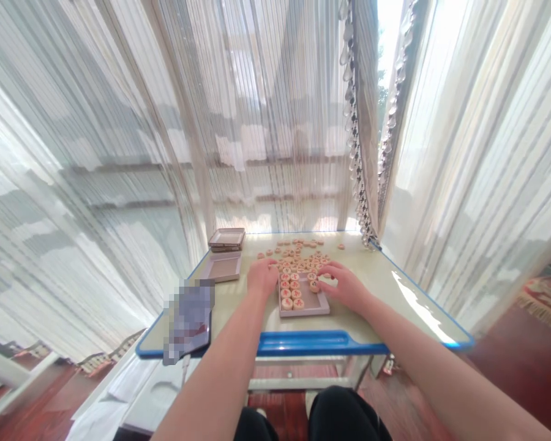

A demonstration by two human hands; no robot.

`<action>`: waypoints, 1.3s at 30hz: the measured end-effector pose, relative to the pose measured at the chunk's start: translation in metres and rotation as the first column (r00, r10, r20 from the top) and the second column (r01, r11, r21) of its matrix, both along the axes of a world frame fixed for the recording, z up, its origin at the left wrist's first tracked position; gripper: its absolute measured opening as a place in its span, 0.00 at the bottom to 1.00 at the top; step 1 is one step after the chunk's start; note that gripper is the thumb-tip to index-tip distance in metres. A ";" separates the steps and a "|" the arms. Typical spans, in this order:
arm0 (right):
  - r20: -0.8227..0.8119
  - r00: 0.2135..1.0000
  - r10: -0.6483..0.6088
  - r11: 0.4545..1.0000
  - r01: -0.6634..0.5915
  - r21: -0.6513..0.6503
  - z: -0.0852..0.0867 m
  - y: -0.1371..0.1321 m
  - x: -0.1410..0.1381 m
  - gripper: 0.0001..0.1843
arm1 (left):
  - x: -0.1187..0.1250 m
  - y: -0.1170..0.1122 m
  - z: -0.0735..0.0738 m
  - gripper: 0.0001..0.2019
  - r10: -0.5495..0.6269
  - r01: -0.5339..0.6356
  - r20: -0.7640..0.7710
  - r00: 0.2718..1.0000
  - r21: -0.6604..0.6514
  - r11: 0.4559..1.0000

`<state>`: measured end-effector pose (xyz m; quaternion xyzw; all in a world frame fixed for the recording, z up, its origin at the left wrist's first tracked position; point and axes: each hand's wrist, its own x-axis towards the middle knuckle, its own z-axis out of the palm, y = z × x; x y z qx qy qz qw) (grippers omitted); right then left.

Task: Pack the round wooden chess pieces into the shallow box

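Observation:
A shallow cardboard box [319, 304] lies near the table's front edge. Two columns of round wooden Chinese chess pieces with red characters [297, 304] fill its left side. Dark-marked pieces stand at its upper right, among them a chess piece [314, 286] at the fingertips of my right hand [344, 286], whose thumb and forefinger close on it over the box's right edge. My left hand [261, 277] is curled by the box's upper left side; what its fingers hold, if anything, is hidden. Beyond the box spreads a loose pile of chess pieces [297, 252].
An open shallow box [224, 267] sits to the left, with a stack of similar boxes [227, 237] behind it. A blurred-out tablet-like device [190, 318] lies at the table's front left. The table [376, 288] has a blue rim, and sheer curtains [275, 122] hang behind.

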<state>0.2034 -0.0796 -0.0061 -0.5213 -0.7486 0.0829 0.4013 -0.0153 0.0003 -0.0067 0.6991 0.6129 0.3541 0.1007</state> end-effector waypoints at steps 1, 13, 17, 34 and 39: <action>-0.012 1.000 -0.019 1.000 0.019 -0.017 0.003 0.003 -0.001 0.10 | 0.000 0.001 0.000 0.16 0.010 -0.008 0.033 0.999 -0.045 0.999; 0.422 0.876 0.232 0.951 -0.113 -0.288 0.036 0.095 -0.037 0.19 | -0.020 0.028 -0.001 0.19 -0.017 0.018 0.200 0.980 -0.005 1.000; 0.448 0.864 0.230 0.953 -0.107 -0.283 0.026 0.109 -0.028 0.21 | -0.025 0.037 -0.009 0.19 0.009 0.000 0.321 0.947 -0.029 1.000; 0.343 0.934 -0.098 0.941 0.199 -0.274 0.017 0.128 -0.043 0.15 | -0.023 0.026 0.003 0.14 0.115 -0.110 0.325 0.939 -0.034 0.993; 0.398 0.914 -0.074 0.966 0.165 -0.199 0.012 0.126 -0.044 0.17 | -0.027 0.023 0.010 0.15 0.260 -0.275 0.369 0.892 -0.013 0.961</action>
